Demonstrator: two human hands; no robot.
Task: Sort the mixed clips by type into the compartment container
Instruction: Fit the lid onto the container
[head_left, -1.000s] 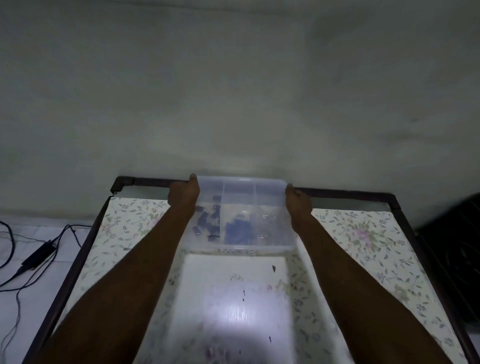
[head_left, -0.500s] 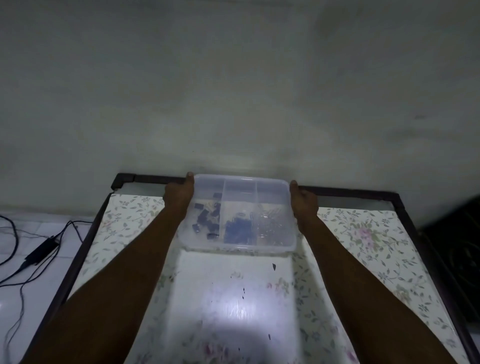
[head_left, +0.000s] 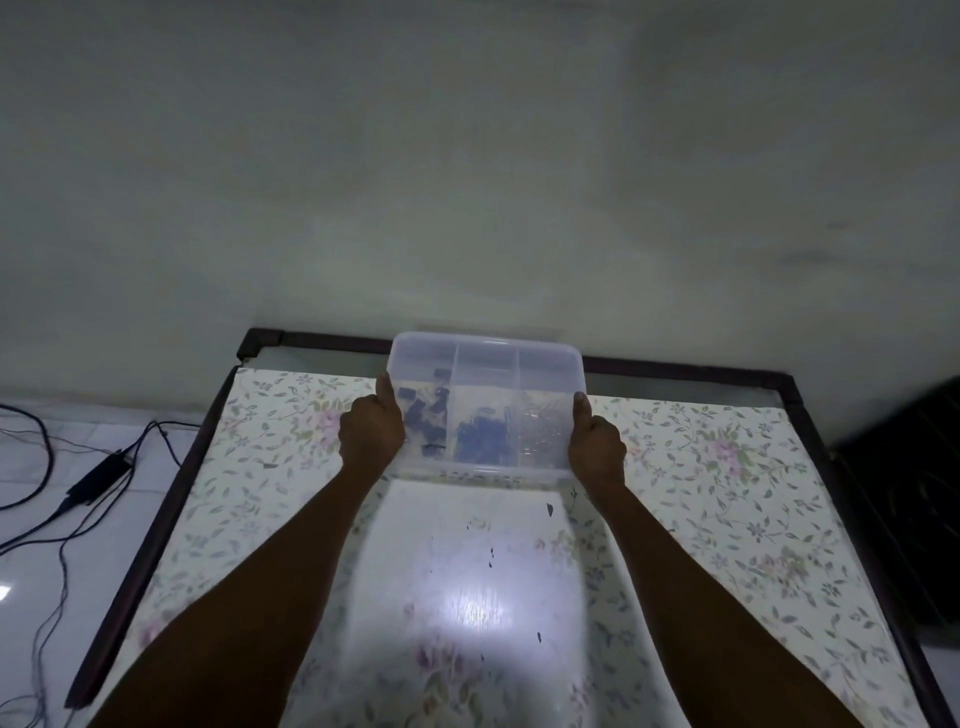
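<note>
Head view, with all positions given relative to the compartment container (head_left: 485, 405). I hold this clear plastic box with both hands at the far end of the floral-covered table (head_left: 727, 499), its far rim reaching past the table's dark back edge toward the wall (head_left: 467, 182). My left hand (head_left: 371, 434) grasps the container's left wall, thumb lying up along it; my right hand (head_left: 597, 449) grasps the right wall in the same way, thumb raised. Whether the base touches the table or is lifted just off it I cannot tell. Two dividers run from near edge to far edge, making three compartments side by side. The left one holds scattered dark clips (head_left: 426, 421), the middle one a denser heap of blue clips (head_left: 480, 441), and the right one pale, glinting clips (head_left: 540, 434) that are hard to make out. The sorting appears finished, since no loose clips show on the table nearer than the container. The relation that governs the next move is symmetry: the container's long axis runs left to right between my hands, each equally near its own end, so both must act together. On the floor (head_left: 31, 545) left of the table lie cables and a power adapter (head_left: 98, 475).
</note>
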